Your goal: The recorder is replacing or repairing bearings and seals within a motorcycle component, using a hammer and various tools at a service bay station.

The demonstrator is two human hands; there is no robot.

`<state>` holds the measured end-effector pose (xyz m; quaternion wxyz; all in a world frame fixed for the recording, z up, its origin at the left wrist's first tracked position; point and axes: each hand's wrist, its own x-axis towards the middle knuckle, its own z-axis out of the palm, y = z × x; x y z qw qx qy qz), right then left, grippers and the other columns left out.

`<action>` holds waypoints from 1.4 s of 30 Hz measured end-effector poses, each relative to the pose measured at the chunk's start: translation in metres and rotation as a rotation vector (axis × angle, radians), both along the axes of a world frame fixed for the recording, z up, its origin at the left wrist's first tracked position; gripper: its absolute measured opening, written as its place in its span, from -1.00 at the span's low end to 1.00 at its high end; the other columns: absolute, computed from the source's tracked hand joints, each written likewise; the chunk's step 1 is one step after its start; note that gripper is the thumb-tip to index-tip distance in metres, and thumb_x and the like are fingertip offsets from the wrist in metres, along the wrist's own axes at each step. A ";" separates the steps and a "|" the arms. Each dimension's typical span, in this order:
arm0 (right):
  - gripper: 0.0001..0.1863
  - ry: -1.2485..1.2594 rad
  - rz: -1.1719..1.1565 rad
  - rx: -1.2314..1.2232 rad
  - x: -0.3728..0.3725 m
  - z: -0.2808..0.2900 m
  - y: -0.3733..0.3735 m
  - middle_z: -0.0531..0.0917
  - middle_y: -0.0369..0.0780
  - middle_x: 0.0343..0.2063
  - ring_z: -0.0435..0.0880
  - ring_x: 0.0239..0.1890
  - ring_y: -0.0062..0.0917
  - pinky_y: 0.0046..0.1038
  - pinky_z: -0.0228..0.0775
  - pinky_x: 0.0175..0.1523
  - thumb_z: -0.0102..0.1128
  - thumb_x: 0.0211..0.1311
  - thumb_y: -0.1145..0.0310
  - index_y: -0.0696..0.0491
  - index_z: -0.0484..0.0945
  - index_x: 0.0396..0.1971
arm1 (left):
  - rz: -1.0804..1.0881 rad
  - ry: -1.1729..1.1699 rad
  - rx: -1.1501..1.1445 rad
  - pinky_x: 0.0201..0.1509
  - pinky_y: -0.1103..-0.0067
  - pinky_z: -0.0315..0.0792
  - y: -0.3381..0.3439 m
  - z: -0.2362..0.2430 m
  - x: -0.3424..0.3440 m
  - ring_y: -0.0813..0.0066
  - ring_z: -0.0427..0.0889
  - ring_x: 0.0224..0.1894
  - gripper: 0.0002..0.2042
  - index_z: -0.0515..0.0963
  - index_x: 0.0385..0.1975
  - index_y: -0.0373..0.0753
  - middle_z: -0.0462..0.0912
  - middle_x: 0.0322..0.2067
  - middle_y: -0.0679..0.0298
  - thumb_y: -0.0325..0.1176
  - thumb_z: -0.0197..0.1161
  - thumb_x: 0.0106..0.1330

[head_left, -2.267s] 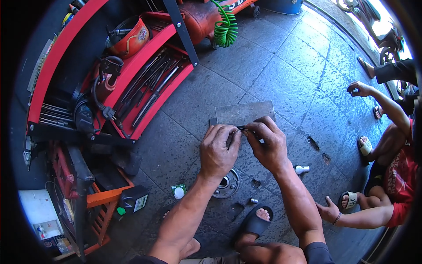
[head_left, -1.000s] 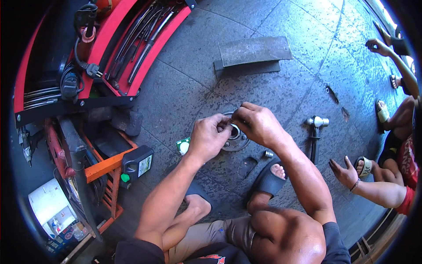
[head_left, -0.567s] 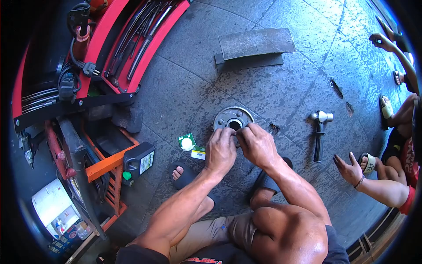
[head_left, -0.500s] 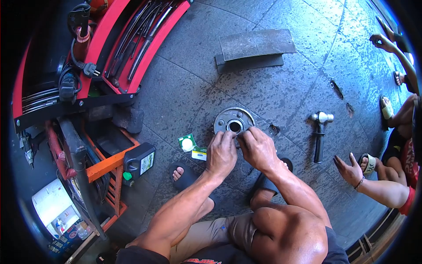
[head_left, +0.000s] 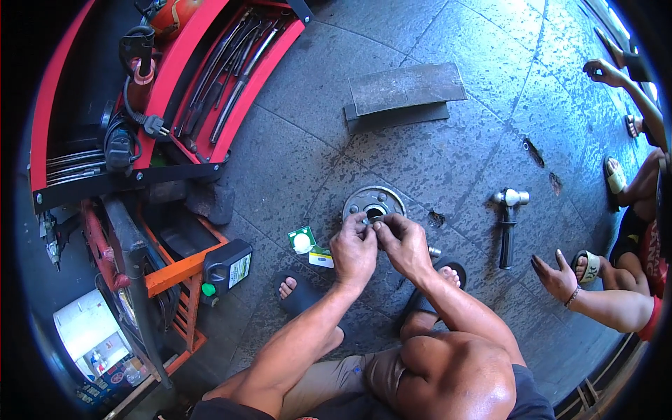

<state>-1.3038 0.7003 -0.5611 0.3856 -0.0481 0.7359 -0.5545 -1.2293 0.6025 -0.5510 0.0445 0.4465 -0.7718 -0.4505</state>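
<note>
A round metal hub (head_left: 355,198) with bolt holes and a central bore lies on the floor in front of me. Over its near edge my left hand (head_left: 354,250) and my right hand (head_left: 406,245) meet, fingertips pinched close together. Whatever is between them is too small and covered to make out. Beside my left hand lie an opened green packet (head_left: 301,239) with a white round patch and a small yellow-and-white card (head_left: 321,259). A small shiny metal piece (head_left: 435,251) shows just right of my right wrist.
A ball-peen hammer (head_left: 507,231) lies to the right, near another person's open hand (head_left: 555,277). Farther off sits a curved metal plate (head_left: 407,89) on a dark base. At left stand a red tool tray (head_left: 246,89) and a black jug (head_left: 227,264).
Both hands have drawn back slightly toward me from the hub's bore, and their fingertips have come together. The small metal piece by my right wrist has come into sight.
</note>
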 end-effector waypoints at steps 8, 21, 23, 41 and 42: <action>-0.72 -0.031 0.134 0.082 -0.001 -0.006 0.005 0.75 0.02 -0.37 0.78 -0.28 -0.34 -0.33 0.57 -0.13 0.27 0.24 0.35 0.27 0.67 -0.19 | -0.142 0.097 0.046 -0.12 0.31 0.61 0.011 -0.006 0.021 0.02 0.75 -0.18 -0.70 0.57 0.00 -0.44 0.71 -0.24 -0.13 -0.45 0.26 0.31; -0.76 0.407 0.278 0.188 0.008 -0.012 -0.002 0.72 0.03 -0.27 0.72 -0.25 -0.04 -0.15 0.56 -0.14 0.23 0.26 0.31 0.14 0.66 -0.18 | -0.093 0.039 0.230 0.01 0.44 0.60 -0.016 -0.017 0.023 0.22 0.76 -0.09 -0.69 0.57 0.03 -0.44 0.73 -0.14 -0.07 -0.48 0.14 0.34; -0.80 0.473 0.277 0.154 0.007 -0.009 0.001 0.71 0.02 -0.27 0.70 -0.26 -0.03 -0.15 0.55 -0.17 0.21 0.28 0.34 0.14 0.65 -0.20 | -0.045 0.072 0.288 -0.06 0.51 0.61 -0.025 -0.019 0.021 0.37 0.77 -0.19 -0.70 0.57 0.06 -0.43 0.76 -0.21 0.06 -0.43 0.16 0.40; -0.79 0.037 0.171 -0.256 -0.012 0.017 0.016 0.62 -0.18 -0.37 0.63 -0.35 -0.55 -0.46 0.48 -0.23 0.33 0.25 0.45 0.22 0.65 -0.17 | 0.300 0.384 1.500 -0.31 0.61 0.47 -0.043 0.014 0.009 0.56 0.56 -0.33 -0.87 0.52 -0.20 -0.20 0.53 -0.43 0.38 -0.29 0.13 0.51; -0.80 0.069 0.208 -0.242 -0.014 0.021 0.017 0.62 -0.18 -0.37 0.65 -0.34 -0.53 -0.45 0.49 -0.23 0.32 0.25 0.47 0.21 0.65 -0.17 | 0.287 0.402 1.543 -0.30 0.60 0.47 -0.041 0.014 0.010 0.57 0.55 -0.32 -0.86 0.51 -0.19 -0.20 0.52 -0.42 0.39 -0.27 0.13 0.51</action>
